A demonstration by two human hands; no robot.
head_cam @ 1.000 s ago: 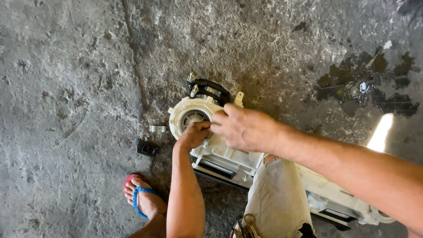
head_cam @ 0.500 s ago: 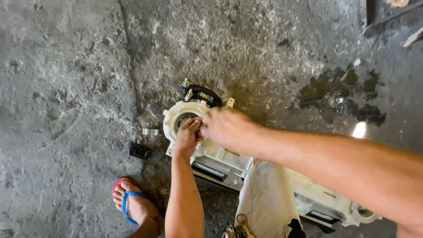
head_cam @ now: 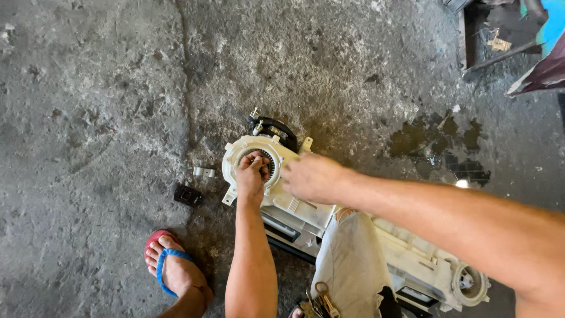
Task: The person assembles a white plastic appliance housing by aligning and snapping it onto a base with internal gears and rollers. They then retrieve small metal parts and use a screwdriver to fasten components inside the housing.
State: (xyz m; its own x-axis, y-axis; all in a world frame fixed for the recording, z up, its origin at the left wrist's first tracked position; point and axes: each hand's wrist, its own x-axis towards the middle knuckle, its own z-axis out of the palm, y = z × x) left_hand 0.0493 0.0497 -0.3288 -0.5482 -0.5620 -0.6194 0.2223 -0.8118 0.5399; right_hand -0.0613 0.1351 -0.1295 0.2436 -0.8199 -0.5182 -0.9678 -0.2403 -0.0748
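Head view: left hand (head_cam: 252,175) grips inside the blower housing (head_cam: 247,154) opening; right hand (head_cam: 312,178), fingers curled, rests just beside on the housing.

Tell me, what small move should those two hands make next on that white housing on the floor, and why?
Probably a careful pull or twist of the blower wheel. The left hand has its fingers curled into the round opening of the white plastic housing, gripping the wheel inside, while the right hand presses on the housing beside it, seemingly steadying it. Whether the wheel is loose, I cannot tell.
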